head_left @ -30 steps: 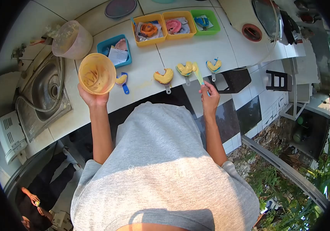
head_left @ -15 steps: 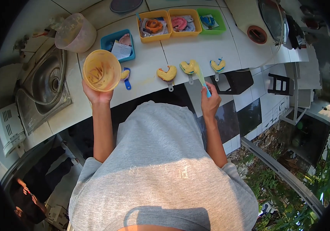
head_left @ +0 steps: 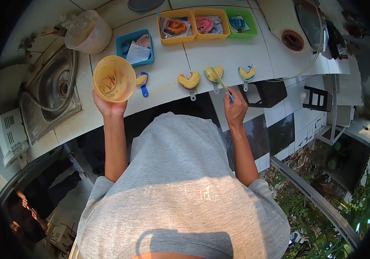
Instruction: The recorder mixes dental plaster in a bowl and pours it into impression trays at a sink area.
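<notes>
My left hand (head_left: 110, 107) is closed around the base of a yellow mixing bowl (head_left: 126, 82), tilted so its inside shows, smeared with yellow paste. My right hand (head_left: 236, 107) grips the blue handle of a spatula (head_left: 219, 79). The blade lies edge-on over a horseshoe-shaped dental impression tray (head_left: 213, 74) filled with yellow paste; whether it touches the paste I cannot tell. A second filled tray (head_left: 189, 80) lies to its left, and a third tray (head_left: 247, 74) with blue edges to its right. Near the bowl sits a small blue-handled tray (head_left: 142, 82) with yellow paste.
Along the back of the white tiled counter (head_left: 163, 60) stand a blue box (head_left: 152, 58), two yellow boxes and a green box (head_left: 249, 32), holding papers and dental moulds. A steel sink (head_left: 49, 116) and cloudy tub (head_left: 91, 39) are at left. Another person's hands (head_left: 29, 205) show lower left.
My right hand has shifted slightly left and turned the spatula, so its blade now shows edge-on over the middle tray. The counter appears slightly shifted; my left hand still holds the bowl.
</notes>
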